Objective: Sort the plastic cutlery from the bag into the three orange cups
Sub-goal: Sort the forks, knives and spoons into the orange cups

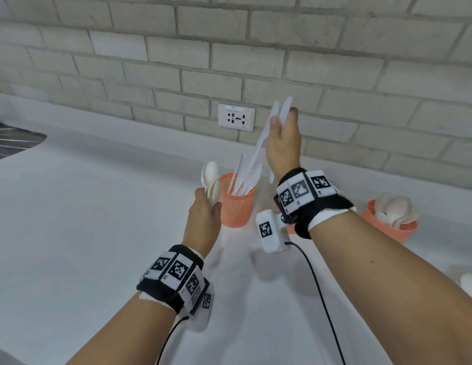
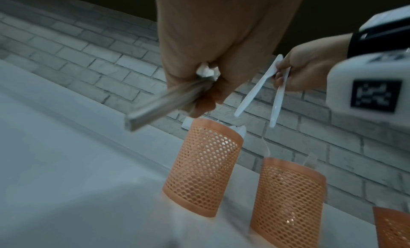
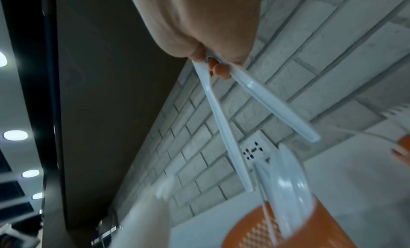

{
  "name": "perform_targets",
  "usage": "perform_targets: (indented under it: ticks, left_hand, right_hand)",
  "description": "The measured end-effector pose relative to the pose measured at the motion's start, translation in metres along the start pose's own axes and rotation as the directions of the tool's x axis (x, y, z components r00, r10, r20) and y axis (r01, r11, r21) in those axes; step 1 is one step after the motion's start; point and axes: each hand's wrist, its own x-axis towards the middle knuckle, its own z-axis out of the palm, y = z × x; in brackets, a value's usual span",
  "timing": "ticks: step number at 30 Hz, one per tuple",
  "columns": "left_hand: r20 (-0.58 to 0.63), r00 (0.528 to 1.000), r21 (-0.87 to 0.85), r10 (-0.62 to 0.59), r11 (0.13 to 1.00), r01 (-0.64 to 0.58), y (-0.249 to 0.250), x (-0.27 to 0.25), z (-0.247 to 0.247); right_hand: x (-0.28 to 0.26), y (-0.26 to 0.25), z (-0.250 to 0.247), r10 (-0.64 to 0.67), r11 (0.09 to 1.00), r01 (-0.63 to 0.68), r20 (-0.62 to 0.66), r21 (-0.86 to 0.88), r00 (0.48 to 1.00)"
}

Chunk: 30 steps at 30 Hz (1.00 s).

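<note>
Knives (image 1: 266,135), two white plastic ones pinched blade-up in the right hand (image 1: 282,146), slant handles-down over the knife-filled orange cup (image 1: 236,206), while the left hand (image 1: 203,214) grips upright spoons (image 1: 212,184) just beside it; black-and-white coded wristbands (image 1: 174,272) show no legible writing.

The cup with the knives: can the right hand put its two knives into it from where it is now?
Probably yes. The right hand holds two knives just above the cup, handles pointing down, with nothing between them.
</note>
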Motion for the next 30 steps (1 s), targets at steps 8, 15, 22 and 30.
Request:
perform_targets:
  ticks: [8,15,22,30]
  left_hand:
    - [0.209,0.964,-0.452,-0.165,0.858,0.244,0.008,0.014,-0.007]
    - [0.422,0.891,-0.741,-0.168,0.502,0.446,0.009,0.019,-0.017]
    - [0.460,0.877,-0.741,-0.135,0.487,0.463,0.010,0.019,-0.014]
    - [0.519,0.849,-0.710,-0.098,0.505,0.491,0.013,0.015,-0.018]
  right_hand:
    - [0.010,0.027,0.047,0.130,0.985,-0.140,0.091,0.106,0.987]
    - [0.005,0.056,0.057,0.275,0.959,-0.272,-0.042,0.078,0.960]
    - [0.001,0.059,0.053,0.246,0.969,-0.247,0.021,0.021,0.969]
    - [-0.013,0.072,0.051,0.276,0.960,-0.280,0.140,0.012,0.951]
